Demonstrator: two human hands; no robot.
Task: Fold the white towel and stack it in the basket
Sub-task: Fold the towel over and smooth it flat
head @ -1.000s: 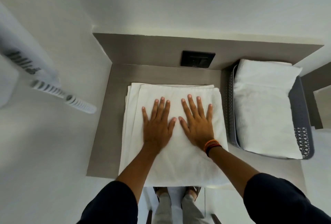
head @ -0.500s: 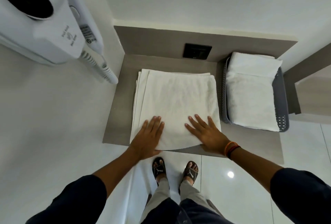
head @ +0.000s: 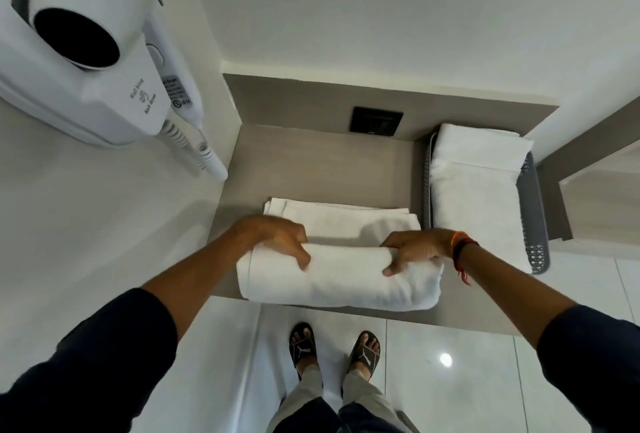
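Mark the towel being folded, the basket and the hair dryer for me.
white towel (head: 346,276), head view, front of the folded-over part.
basket (head: 535,224), head view, right wall.
hair dryer (head: 104,86), head view, white body.

1. Left hand (head: 277,236): motion-blurred; fingers (head: 300,256) indistinct.
2. White towel (head: 341,276): raised near fold hides its middle; underside unseen.
3. Basket (head: 535,221): interior covered by folded towels (head: 474,190).
4. Hair dryer (head: 86,51): cut off at left and top edges.

A grey-brown shelf (head: 311,162) carries the white towel (head: 346,280) and, beside it, a grey basket (head: 535,210).
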